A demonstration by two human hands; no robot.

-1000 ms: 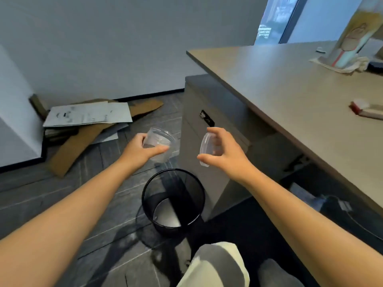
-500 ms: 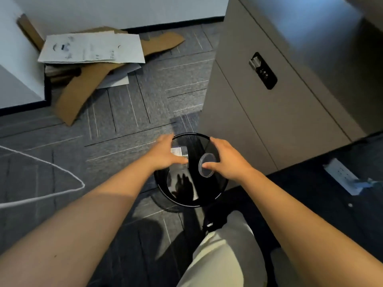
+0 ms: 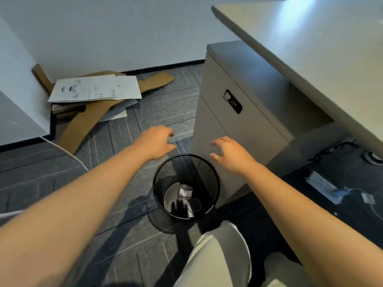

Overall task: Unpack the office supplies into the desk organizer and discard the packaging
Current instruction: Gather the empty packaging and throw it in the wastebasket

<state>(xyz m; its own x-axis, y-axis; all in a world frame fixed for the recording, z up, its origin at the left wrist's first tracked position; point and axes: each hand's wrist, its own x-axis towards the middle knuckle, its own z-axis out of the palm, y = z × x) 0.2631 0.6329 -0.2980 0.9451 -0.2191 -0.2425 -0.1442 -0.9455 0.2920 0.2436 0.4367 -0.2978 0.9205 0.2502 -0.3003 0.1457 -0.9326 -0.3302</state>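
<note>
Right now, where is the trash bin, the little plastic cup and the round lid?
trash bin (image 3: 215, 172): head view, right rim.
plastic cup (image 3: 185, 192): head view, its side, inside the bin.
round lid (image 3: 194, 205): head view, its middle.

**Floor beside desk: waste bin, hands, surroundings**

Black mesh waste bin (image 3: 186, 186) on grey floor tiles, just beside a grey drawer cabinet (image 3: 238, 121) bearing a dark lock panel (image 3: 233, 101). Inside the bin: clear plastic container (image 3: 185, 191) and round clear lid (image 3: 194, 205). Left hand (image 3: 158, 141) and right hand (image 3: 230, 153) above the bin, fingers loosely spread, holding nothing. Flattened cardboard (image 3: 87, 119) with white printed sheets (image 3: 95, 89) by the wall. Desk top (image 3: 310, 44) at right; white power strip (image 3: 323, 186) beneath.
</note>
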